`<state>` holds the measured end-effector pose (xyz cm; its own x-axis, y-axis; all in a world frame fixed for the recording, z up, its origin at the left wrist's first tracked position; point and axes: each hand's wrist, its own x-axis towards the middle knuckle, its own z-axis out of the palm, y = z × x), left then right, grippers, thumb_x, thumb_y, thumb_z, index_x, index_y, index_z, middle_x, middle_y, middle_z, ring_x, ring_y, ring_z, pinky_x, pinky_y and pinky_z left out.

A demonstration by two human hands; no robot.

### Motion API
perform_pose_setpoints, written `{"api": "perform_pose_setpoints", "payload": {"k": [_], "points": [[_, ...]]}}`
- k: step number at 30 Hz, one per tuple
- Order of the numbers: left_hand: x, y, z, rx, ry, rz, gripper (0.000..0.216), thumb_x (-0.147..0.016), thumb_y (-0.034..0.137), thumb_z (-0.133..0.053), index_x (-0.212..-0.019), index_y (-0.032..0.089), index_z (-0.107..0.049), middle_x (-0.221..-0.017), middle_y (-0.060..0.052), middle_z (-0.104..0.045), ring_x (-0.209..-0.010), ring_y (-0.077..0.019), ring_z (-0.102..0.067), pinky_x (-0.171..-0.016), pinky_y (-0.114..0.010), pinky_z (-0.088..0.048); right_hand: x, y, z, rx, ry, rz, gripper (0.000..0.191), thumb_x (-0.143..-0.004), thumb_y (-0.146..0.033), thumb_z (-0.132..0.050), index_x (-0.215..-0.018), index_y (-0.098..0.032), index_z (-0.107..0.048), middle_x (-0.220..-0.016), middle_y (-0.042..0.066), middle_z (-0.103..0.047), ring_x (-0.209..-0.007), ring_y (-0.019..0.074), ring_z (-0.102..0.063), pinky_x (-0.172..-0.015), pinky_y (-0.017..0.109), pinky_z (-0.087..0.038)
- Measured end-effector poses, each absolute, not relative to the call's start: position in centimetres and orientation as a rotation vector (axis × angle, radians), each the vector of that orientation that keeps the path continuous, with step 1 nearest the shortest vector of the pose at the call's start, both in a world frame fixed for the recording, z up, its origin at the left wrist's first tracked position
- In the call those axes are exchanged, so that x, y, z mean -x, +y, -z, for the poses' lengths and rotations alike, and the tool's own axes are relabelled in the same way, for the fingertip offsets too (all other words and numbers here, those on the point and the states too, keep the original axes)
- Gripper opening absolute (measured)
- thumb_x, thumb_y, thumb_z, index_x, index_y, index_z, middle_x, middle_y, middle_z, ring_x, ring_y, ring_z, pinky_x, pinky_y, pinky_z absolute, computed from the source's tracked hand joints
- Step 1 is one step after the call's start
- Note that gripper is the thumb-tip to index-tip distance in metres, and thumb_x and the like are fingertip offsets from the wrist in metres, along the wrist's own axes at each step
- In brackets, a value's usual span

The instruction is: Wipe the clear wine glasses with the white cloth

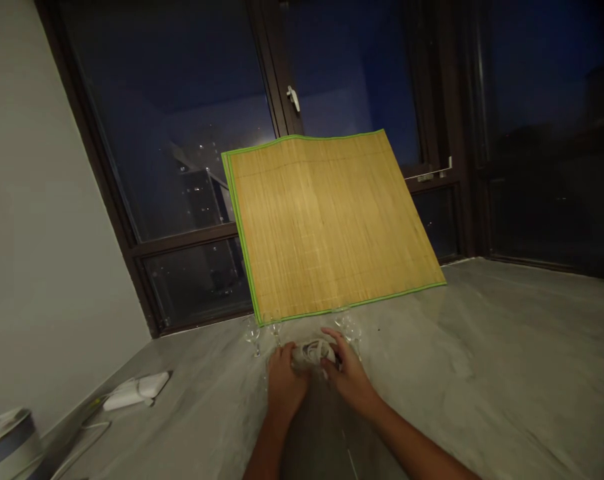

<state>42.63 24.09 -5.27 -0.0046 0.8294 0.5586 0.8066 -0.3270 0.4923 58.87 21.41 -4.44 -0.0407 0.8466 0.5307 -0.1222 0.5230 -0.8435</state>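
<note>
Head view: a pale roundish bundle (312, 353) is grasped between both hands, close above the counter (512, 353); its left side is clasped by the bent fingers of the left hand (286, 377), and its right side is gripped by the thumb and lower fingers of the right hand (351, 375), whose index finger is stretched out toward the far side; dark and reddish marks are borne on the bundle's surface, but they are too small and blurred to be read as lettering.

Just beyond the left hand, two clear stemmed glasses, a left glass (253, 335) and a second glass (276, 328), are set side by side; further clear glassware (352, 329) is partly hidden behind the right hand, so its count cannot be told. Farther back, a green-edged bamboo mat (327, 227) is leaned against the dark-framed window (167, 113), by which a white handle (293, 99) is carried.

At the left, a white oblong device (137, 391) with a cable is laid near the wall (37, 200); at the near left corner, a pale container (12, 443), ringed by a dark band, is cut off by the edge of the view.
</note>
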Motion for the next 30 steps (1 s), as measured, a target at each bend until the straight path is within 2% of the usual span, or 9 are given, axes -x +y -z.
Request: {"api": "perform_pose_setpoints", "payload": {"k": [4, 7, 11, 15, 20, 25, 30], "points": [[-41.9, 24.7, 4.9, -1.860, 1.760, -1.527, 0.043, -0.071, 0.035, -0.066, -0.109, 0.015, -0.062, -0.101, -0.009, -0.061, -0.097, -0.0245, -0.056, -0.088, -0.035, -0.042, -59.1, 21.8, 4.9, 0.761, -1.360, -0.800, 0.051, -0.081, -0.024, -0.052, -0.131, -0.022, -0.040, -0.089, 0.002, -0.064, -0.079, 0.0190, -0.061, -0.073, 0.032, -0.049], [-41.7, 24.8, 4.5, -1.623, 1.697, -1.683, 0.048, -0.065, 0.051, -0.072, -0.097, 0.016, -0.069, -0.086, -0.005, -0.059, -0.081, -0.0219, -0.055, -0.078, -0.034, -0.044, -59.0, 21.7, 5.3, 0.836, -1.440, -0.799, 0.055, -0.079, -0.020, -0.051, -0.132, -0.022, -0.039, -0.085, 0.000, -0.063, -0.075, 0.0178, -0.061, -0.070, 0.030, -0.048], [-42.4, 25.2, 4.6, -1.400, 1.457, -1.627, 0.057, -0.059, 0.058, -0.074, -0.097, 0.014, -0.070, -0.064, 0.003, -0.053, -0.060, -0.0148, -0.050, -0.061, -0.028, -0.042, -58.6, 21.4, 5.7, 0.844, -1.513, -0.890, 0.071, -0.073, -0.013, -0.053, -0.140, -0.022, -0.031, -0.098, 0.002, -0.067, -0.088, 0.0179, -0.064, -0.080, 0.031, -0.048], [-43.2, 25.4, 5.0, -1.288, 1.193, -1.507, 0.060, -0.058, 0.055, -0.077, -0.100, 0.013, -0.068, -0.065, 0.002, -0.058, -0.061, -0.0148, -0.056, -0.059, -0.026, -0.043, -58.1, 21.7, 6.4, 0.745, -1.443, -1.147, 0.086, -0.068, -0.012, -0.055, -0.146, -0.020, -0.018, -0.115, 0.007, -0.066, -0.095, 0.0195, -0.066, -0.080, 0.032, -0.050], [-43.8, 25.3, 5.4, -1.379, 1.143, -1.488, 0.052, -0.053, 0.048, -0.082, -0.091, 0.013, -0.072, -0.069, -0.003, -0.065, -0.066, -0.0167, -0.061, -0.063, -0.026, -0.046, -57.5, 22.3, 7.1, 0.734, -1.349, -1.182, 0.090, -0.067, -0.016, -0.062, -0.145, -0.021, -0.018, -0.122, 0.011, -0.064, -0.094, 0.0216, -0.066, -0.080, 0.035, -0.051], [-44.5, 25.2, 6.2, -1.424, 1.144, -1.377, 0.050, -0.054, 0.048, -0.082, -0.089, 0.014, -0.072, -0.074, -0.006, -0.070, -0.072, -0.0206, -0.065, -0.067, -0.029, -0.049, -57.0, 22.4, 7.2, 0.702, -1.303, -1.178, 0.081, -0.069, -0.025, -0.066, -0.139, -0.020, -0.026, -0.111, 0.009, -0.069, -0.102, 0.0236, -0.066, -0.091, 0.039, -0.049], [-44.5, 25.4, 6.1, -1.427, 1.138, -1.399, 0.052, -0.057, 0.046, -0.080, -0.096, 0.015, -0.069, -0.066, -0.001, -0.065, -0.064, -0.0165, -0.061, -0.061, -0.026, -0.046, -57.0, 23.4, 7.9, 0.876, -1.270, -1.079, 0.068, -0.074, -0.038, -0.063, -0.131, -0.019, -0.032, -0.100, 0.007, -0.070, -0.093, 0.0255, -0.068, -0.083, 0.041, -0.052]]}}
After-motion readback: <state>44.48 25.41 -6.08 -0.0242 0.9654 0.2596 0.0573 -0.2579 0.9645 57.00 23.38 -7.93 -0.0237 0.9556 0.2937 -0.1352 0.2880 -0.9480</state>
